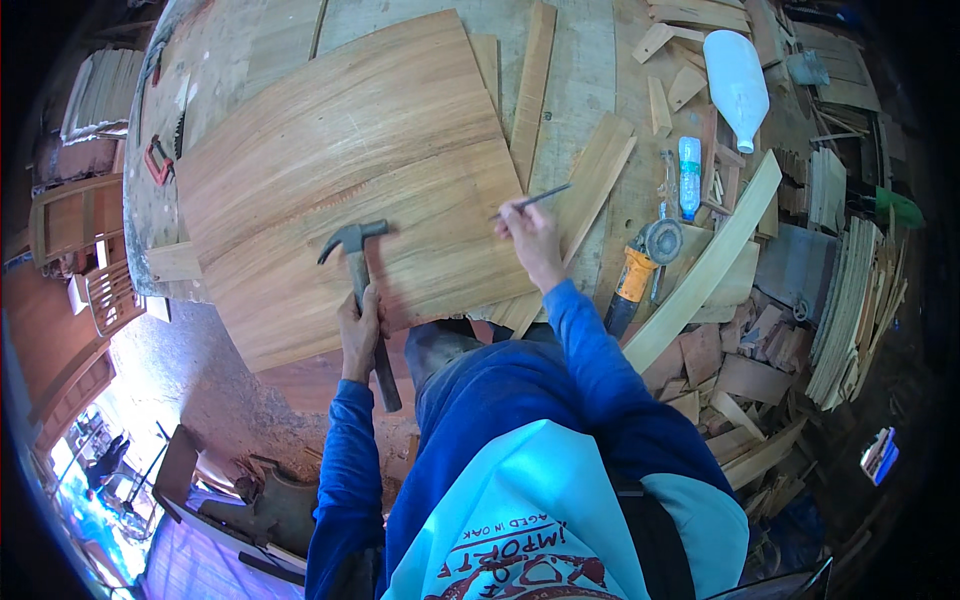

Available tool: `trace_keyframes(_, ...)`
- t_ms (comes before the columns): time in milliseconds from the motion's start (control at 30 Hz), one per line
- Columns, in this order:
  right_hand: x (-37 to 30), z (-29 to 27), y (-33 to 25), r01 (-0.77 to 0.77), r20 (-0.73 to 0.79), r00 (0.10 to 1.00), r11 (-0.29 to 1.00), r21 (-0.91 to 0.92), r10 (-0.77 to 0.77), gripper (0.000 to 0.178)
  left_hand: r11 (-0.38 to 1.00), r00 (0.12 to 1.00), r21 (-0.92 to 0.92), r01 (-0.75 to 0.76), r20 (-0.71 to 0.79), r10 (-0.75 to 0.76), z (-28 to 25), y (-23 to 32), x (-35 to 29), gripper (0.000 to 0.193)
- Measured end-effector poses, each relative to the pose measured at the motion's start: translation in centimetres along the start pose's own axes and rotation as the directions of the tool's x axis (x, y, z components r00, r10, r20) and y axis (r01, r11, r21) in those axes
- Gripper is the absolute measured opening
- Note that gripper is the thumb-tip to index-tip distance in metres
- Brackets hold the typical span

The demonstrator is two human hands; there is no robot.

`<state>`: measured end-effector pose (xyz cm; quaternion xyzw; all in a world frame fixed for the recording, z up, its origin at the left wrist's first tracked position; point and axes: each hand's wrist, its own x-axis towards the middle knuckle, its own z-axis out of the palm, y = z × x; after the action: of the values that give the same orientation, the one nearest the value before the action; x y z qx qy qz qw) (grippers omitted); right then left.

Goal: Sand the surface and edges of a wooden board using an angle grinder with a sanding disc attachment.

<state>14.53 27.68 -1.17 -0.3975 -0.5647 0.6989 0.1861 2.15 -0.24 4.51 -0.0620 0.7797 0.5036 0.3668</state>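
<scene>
Gripping a hammer (358, 268), the left hand (360, 320) has its fingers curled round the handle at the wooden panel's (350, 150) near edge, the metal head over the panel; whether it touches is unclear. Over the panel's right edge, the right hand (535, 245) pinches a thin dark stick (552, 192) between its fingers. The panel lies on the counter (590, 60). Right of it are a yellow-bodied grinder (634, 275), a small clear bottle (690, 178) and a large white bottle (737, 85); left of it, a red tool (157, 162).
</scene>
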Motion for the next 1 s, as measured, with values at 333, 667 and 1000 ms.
trace_keyframes(333,2.3,-0.4,-0.1,0.269,-0.027,0.954,0.897,-0.349,-0.297,0.01,0.999,0.998,-0.02,0.037,0.045,-0.036,-1.5,-2.6,1.9,0.036)
trace_keyframes(667,7.7,0.7,-4.9,0.528,0.49,0.834,0.109,-0.842,-0.253,0.025,0.993,0.989,-0.011,0.121,0.089,-0.119,-2.1,-2.5,3.1,0.038)
trace_keyframes(1000,4.4,1.3,-4.2,0.54,0.505,0.837,0.165,-0.825,-0.211,0.024,0.995,0.989,-0.04,0.094,0.118,-0.089,-2.3,-2.6,3.1,0.039)
